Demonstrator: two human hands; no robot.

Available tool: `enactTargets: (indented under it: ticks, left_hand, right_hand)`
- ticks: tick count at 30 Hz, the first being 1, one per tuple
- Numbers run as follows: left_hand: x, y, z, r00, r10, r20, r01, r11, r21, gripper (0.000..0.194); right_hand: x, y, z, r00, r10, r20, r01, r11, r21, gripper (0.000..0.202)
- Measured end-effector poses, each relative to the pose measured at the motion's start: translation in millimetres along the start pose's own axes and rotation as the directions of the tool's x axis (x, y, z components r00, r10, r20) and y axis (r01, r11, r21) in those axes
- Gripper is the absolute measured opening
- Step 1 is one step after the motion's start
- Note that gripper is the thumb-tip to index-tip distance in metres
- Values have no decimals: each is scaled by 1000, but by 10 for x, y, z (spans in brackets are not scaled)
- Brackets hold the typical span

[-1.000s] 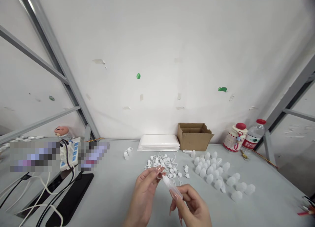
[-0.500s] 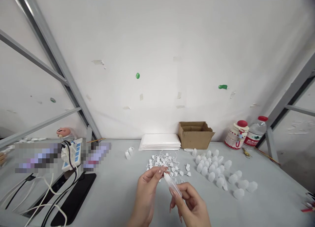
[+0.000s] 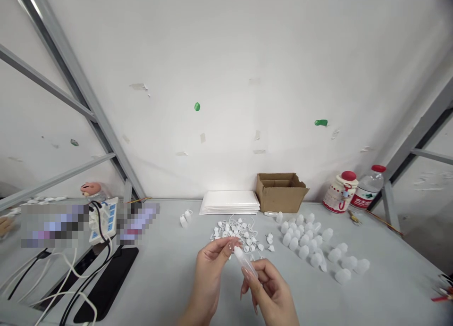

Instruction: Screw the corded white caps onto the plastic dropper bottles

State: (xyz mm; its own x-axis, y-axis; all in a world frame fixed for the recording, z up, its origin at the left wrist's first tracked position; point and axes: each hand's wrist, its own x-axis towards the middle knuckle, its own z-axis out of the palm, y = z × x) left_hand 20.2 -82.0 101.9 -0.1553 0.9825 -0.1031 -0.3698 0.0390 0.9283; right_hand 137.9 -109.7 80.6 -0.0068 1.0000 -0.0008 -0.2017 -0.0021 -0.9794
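Observation:
A translucent white tube [image 3: 245, 262] with a white top end slants between my two hands over the grey table. My right hand [image 3: 267, 288] grips its lower body between thumb and fingers. The fingertips of my left hand [image 3: 215, 264] are pinched together at the tube's upper end; whether they hold a small piece there is hidden. Just beyond my hands lies a pile of small white caps with loops [image 3: 233, 228]. Many frosted white rounded pieces [image 3: 313, 243] are spread to the right. Two small white pieces [image 3: 184, 220] stand to the left of the pile.
At the back are a stack of white sheets or envelopes [image 3: 230, 202] and an open cardboard box [image 3: 282, 198]. A red-topped jar [image 3: 339, 192] and a bottle [image 3: 368, 189] stand at the right. On the left lie a power strip [image 3: 103, 222], cables and a black flat object [image 3: 108, 283].
My right hand and the tube have shifted slightly left and up. The whole view has moved a little. Both hands keep nearly the same grasp.

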Motion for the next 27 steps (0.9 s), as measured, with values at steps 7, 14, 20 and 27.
enactTargets:
  ticks: [7,14,20,27]
  left_hand:
    - [-110,125,12,999,47,0,-47,999,17,22]
    - [-83,111,-6,991,131,-35,-128,989,68,24]
    - [-133,-72,32,999,-20,49,21,1000,-20,32]
    - [383,-168,-683,925,232,-301,-142,945,293,31]
  right_hand:
    - [18,-91,21,998,-4,68,-3,994,111,37]
    - [14,-13,2,996,4,85,-13,994,105,36]
    - [92,111,21,994,5,113,-12,998,56,37]
    - [206,431,-31,991,-107,81,123,961,-247,44]
